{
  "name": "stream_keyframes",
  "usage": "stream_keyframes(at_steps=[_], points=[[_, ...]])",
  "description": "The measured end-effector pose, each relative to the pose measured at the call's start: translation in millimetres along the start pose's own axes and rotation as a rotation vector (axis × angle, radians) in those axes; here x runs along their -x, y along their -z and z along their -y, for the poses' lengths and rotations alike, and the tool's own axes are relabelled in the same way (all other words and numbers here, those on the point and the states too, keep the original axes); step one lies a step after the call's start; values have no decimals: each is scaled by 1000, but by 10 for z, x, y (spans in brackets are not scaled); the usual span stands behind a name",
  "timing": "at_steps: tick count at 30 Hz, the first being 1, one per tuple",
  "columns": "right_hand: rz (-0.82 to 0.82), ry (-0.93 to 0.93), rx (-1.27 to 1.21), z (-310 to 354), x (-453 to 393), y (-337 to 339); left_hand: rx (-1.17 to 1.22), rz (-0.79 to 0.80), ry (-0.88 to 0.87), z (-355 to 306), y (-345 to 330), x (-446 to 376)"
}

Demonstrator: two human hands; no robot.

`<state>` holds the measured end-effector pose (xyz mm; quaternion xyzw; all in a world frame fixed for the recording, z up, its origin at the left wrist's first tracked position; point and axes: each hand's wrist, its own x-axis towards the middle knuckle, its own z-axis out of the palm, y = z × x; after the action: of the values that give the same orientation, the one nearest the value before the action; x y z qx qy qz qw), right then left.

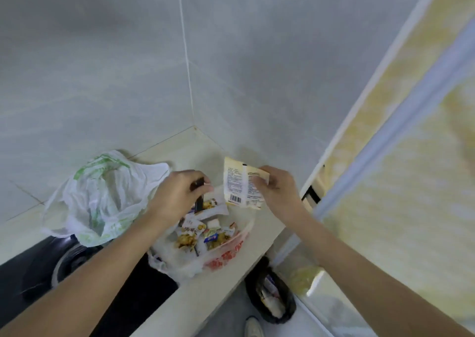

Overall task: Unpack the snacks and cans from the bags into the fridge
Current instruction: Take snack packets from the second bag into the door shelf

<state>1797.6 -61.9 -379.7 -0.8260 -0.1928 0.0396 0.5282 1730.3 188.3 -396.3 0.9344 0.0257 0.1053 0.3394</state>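
Note:
A clear plastic bag with red print [226, 255] lies open on the pale counter [210, 293], holding several small snack packets [198, 234]. My left hand [177, 192] hovers over the bag and pinches a small dark snack packet [198, 195]. My right hand [276, 187] holds a yellow-and-white snack packet [237, 182] by its right edge, its barcode side facing me, just above the bag's far rim. A crumpled white bag with green print [102, 198] sits to the left. The fridge [411, 156], pale yellow, stands at the right.
Grey tiled walls meet in a corner behind the counter. A black stove top [64, 267] lies at the lower left. On the floor by the fridge stands a black-lined bin [272, 295] with rubbish in it. A shoe tip [253, 326] shows below.

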Motion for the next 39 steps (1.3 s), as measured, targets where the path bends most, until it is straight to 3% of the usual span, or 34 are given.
stream_keyframes(at_steps=[5, 10, 16, 21, 29, 39], points=[[-233, 19, -49, 562, 622, 919, 138, 145, -240, -1187, 278, -346], [-490, 27, 5, 1017, 1659, 1969, 236, 301, -560, -2662, 80, -357], [-903, -10, 66, 1341, 3255, 3042, 325, 489, -985, -4537, -511, 324], [-1224, -79, 146, 1520, 4680, 3598, 399, 633, -1240, -5903, -1139, 1204], [-1660, -246, 337, 1847, 6738, 3785, 624, 951, -1503, -7400, -1886, 2991], [-2130, -590, 623, 2166, 8353, 3232, 834, 1402, -1716, -8199, -2281, 5109]])
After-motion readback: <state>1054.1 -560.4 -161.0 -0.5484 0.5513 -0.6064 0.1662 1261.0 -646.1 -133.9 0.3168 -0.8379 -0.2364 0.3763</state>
